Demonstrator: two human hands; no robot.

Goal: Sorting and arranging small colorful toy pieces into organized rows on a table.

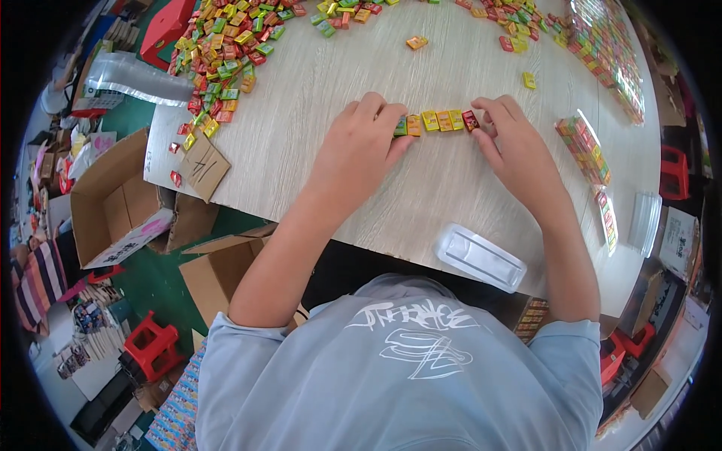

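A short row of small wrapped candy packs (444, 120), mostly yellow and orange, lies between my hands, with a small gap in it. My left hand (359, 144) closes on the row's left end, fingers and thumb around a green pack (401, 126) and an orange pack (414, 125). At the other end, my right hand (515, 143) has its thumb and fingertips at a red pack (470, 120). Nearer to me on the table lies a clear plastic tray (481, 258).
A large heap of loose packs (226, 56) covers the far left. Stacked packs in clear wrap (605, 56) and a smaller wrapped block (583, 148) stand at right. Cardboard boxes (113, 203) sit beyond the left edge. A cardboard piece (207, 167) lies on the table's left corner.
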